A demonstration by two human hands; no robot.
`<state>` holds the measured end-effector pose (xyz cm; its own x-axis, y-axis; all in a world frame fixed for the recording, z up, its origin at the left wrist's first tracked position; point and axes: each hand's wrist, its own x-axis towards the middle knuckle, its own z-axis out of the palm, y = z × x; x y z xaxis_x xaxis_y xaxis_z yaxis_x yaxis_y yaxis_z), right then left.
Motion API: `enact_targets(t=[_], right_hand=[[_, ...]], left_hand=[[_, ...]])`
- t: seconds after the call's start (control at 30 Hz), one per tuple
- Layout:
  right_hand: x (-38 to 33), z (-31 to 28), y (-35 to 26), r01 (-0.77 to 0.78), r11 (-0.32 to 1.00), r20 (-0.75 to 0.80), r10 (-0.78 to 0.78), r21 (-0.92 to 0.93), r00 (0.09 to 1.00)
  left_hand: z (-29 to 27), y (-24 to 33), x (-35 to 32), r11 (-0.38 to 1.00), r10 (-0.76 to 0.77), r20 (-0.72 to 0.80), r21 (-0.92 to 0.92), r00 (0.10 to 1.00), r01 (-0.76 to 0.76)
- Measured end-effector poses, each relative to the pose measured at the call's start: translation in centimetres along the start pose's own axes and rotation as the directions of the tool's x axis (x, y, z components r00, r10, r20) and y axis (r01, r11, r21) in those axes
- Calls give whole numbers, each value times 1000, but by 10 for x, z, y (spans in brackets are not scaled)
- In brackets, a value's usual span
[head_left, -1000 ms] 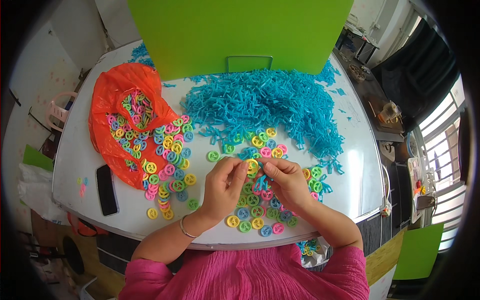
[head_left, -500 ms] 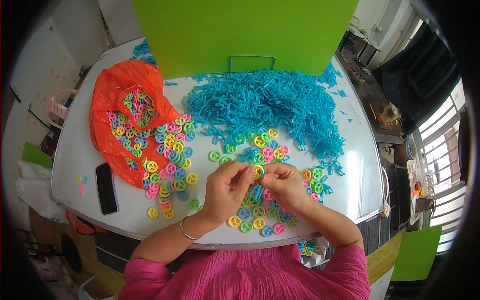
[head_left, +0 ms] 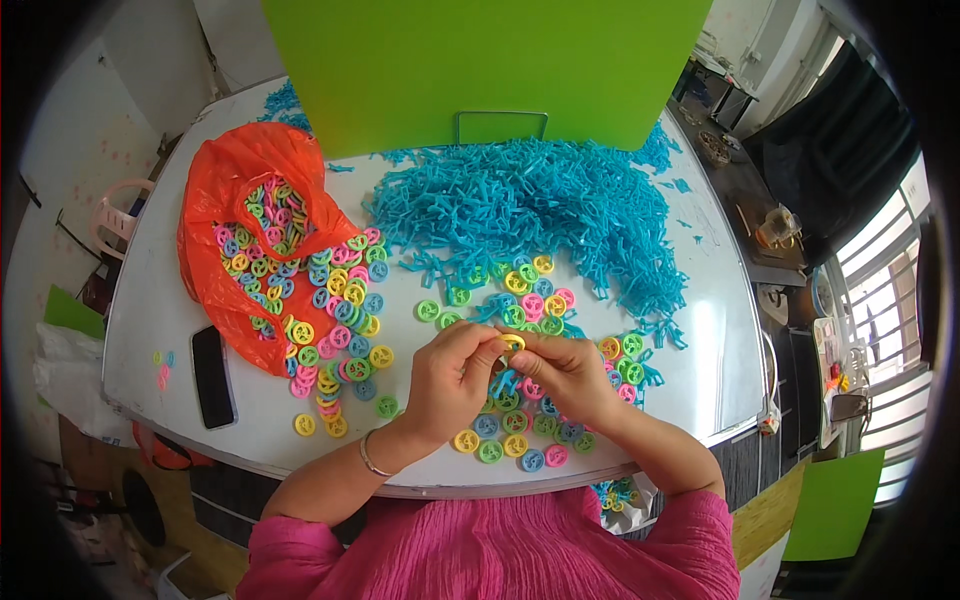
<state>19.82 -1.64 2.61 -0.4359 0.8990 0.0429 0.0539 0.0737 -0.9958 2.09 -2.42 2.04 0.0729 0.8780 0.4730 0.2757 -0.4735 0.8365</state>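
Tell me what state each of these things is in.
Yellow wheel: tilted, between both hands.
Left hand: closed on it.
Right hand: closed against it.
Orange-red bag: open, wheels inside.
Phone: lying flat, screen dark.
Blue pieces: heaped loosely.

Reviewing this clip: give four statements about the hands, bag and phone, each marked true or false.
1. The left hand and right hand meet at a yellow wheel, a blue piece below it. True.
2. A bracelet circles the right wrist. False: the silvery bracelet is on the left wrist.
3. The red bag holds multicoloured wheels. True.
4. The phone lies on the blue pile. False: the black phone lies on the white table.
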Motion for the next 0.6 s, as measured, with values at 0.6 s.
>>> enact_targets(t=[0.6], right_hand=[[0,-7,-21,-65,931,11,73,-359,997]], left_hand=[[3,-7,-5,997,71,15,35,997,-72]])
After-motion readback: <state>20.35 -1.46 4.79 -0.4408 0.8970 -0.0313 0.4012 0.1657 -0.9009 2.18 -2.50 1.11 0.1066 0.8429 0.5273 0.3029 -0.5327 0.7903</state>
